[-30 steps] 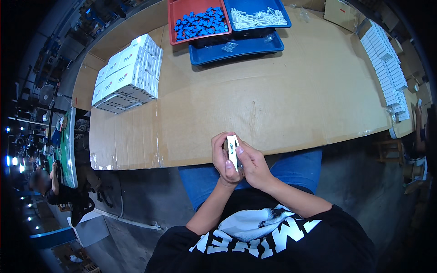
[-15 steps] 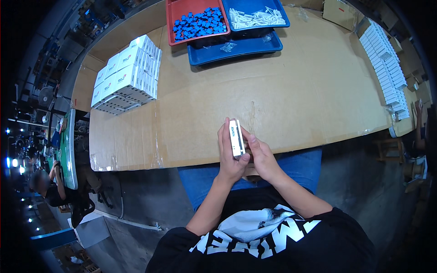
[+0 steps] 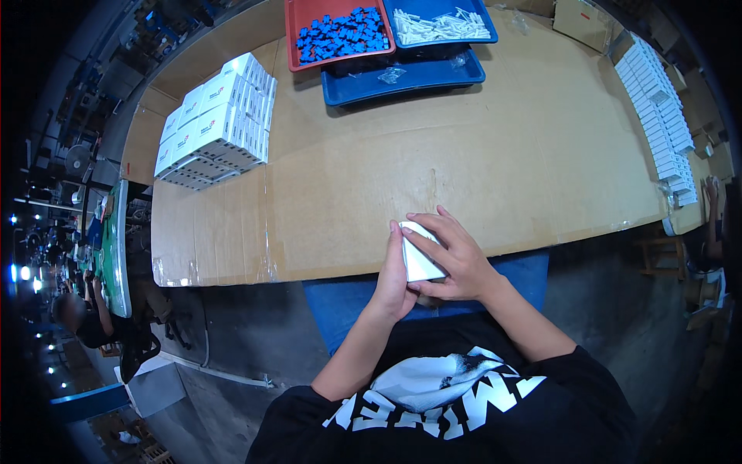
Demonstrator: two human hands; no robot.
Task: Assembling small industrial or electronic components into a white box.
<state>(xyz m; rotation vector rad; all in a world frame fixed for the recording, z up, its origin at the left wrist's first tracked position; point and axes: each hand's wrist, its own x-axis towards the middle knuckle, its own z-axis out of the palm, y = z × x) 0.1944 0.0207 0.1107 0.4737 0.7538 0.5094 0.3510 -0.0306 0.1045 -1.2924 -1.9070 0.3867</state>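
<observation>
A small white box [image 3: 419, 264] is held between both hands, just over the near edge of the table. My left hand [image 3: 392, 284] grips it along the left side, with the thumb and fingers upright against that edge. My right hand [image 3: 467, 261] lies across the box's right part, its fingers reaching over the top and the thumb at the near end. A broad plain face of the box shows between them; the rest of it is hidden by the fingers.
A block of stacked white boxes [image 3: 202, 131] stands on the cardboard-covered table [image 3: 348, 193] at left. Farther back sit a red tray [image 3: 292, 46] of blue parts, a blue tray [image 3: 488, 29] of white sticks and another blue tray [image 3: 402, 87]. White boxes [image 3: 657, 116] line the right edge.
The box has turned from its narrow printed side to a broad white face. My right hand has moved from its side to across its top.
</observation>
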